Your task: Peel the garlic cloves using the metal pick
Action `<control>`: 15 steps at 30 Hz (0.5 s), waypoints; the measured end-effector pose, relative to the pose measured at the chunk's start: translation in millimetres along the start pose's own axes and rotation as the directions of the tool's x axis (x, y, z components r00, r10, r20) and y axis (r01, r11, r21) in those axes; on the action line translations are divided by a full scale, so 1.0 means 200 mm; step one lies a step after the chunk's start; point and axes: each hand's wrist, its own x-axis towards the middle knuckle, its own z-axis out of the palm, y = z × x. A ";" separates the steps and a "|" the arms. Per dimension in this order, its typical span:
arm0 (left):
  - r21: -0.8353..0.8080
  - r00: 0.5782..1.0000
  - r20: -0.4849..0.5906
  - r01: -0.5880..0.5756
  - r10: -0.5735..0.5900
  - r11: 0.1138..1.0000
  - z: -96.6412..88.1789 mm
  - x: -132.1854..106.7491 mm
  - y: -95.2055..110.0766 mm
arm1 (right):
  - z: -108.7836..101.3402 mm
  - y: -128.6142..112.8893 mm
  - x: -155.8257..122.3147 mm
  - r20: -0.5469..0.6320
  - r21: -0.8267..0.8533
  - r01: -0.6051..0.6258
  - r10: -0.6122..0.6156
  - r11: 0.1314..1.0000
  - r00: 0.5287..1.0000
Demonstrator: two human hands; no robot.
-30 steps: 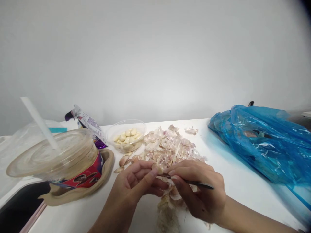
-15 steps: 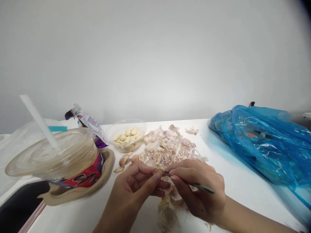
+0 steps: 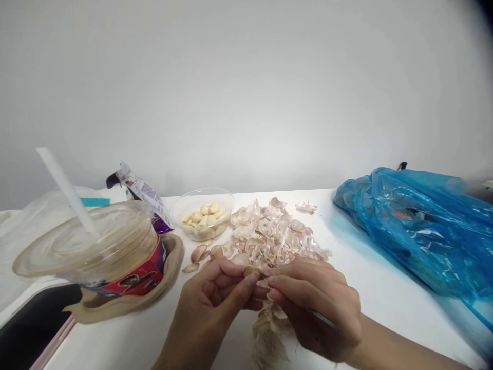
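My left hand (image 3: 215,308) pinches a garlic clove (image 3: 251,270) between thumb and fingertips, low in the middle of the view. Facing it, my right hand (image 3: 321,303) is closed around a slim metal tool (image 3: 324,319); its kind is unclear, and most of it is hidden by the fingers. The right fingertips touch or nearly touch the clove. Just beyond the hands lies a heap of garlic skins (image 3: 269,234). Several unpeeled cloves (image 3: 198,253) rest to its left, by a clear plastic bowl (image 3: 178,221) holding peeled cloves (image 3: 206,216). Below the hands is a rooty garlic piece (image 3: 267,341).
At left a lidded drink cup (image 3: 127,231) with a straw (image 3: 67,190) stands in a cardboard carrier (image 3: 175,257), beside a dark phone-like object (image 3: 34,324). Behind it leans a purple-and-white wrapper (image 3: 148,200). A blue plastic bag (image 3: 419,236) fills the right side of the white table (image 3: 385,308).
My right hand has rolled a little, so less of the metal tool shows and its tip is now covered. The left hand still holds the clove. The whole view has shifted slightly.
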 end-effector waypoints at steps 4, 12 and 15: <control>0.017 1.000 -0.027 -0.006 0.007 1.000 0.00 0.00 0.00 | 0.00 0.00 0.00 -0.021 0.047 -0.025 0.026 0.999 0.999; 0.023 0.999 -0.053 -0.001 0.002 1.000 0.01 0.00 0.02 | -0.01 -0.01 0.04 -0.001 0.154 -0.153 0.155 0.976 0.988; 0.024 0.998 -0.063 0.003 -0.001 1.000 0.01 0.01 0.01 | 0.00 -0.02 0.03 0.014 0.159 -0.158 0.158 0.975 0.987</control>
